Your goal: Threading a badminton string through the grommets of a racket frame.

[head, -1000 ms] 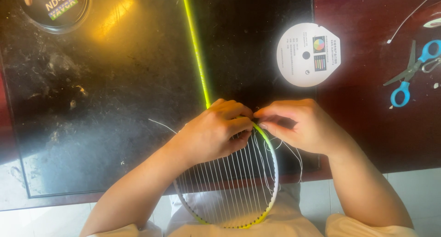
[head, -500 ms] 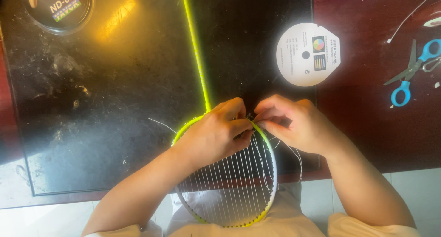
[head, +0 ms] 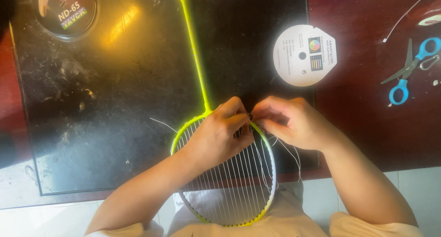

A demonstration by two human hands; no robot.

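Glossy yellow racket frame, thin white strings; scuffed matt black mat; polished dark-red wooden surface; blue plastic-handled metal scissors.

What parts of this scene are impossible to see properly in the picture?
All in the head view:
- Racket frame near the throat: covered by the left hand and right hand.
- What the fingertips pinch: hidden between the hands.
- Racket handle: cut off by the top edge.
- Round black case: cut by the top edge.
- White disc print: too small.

A dark red table bears a scuffed black mat, sunlit, above pale floor tiles.
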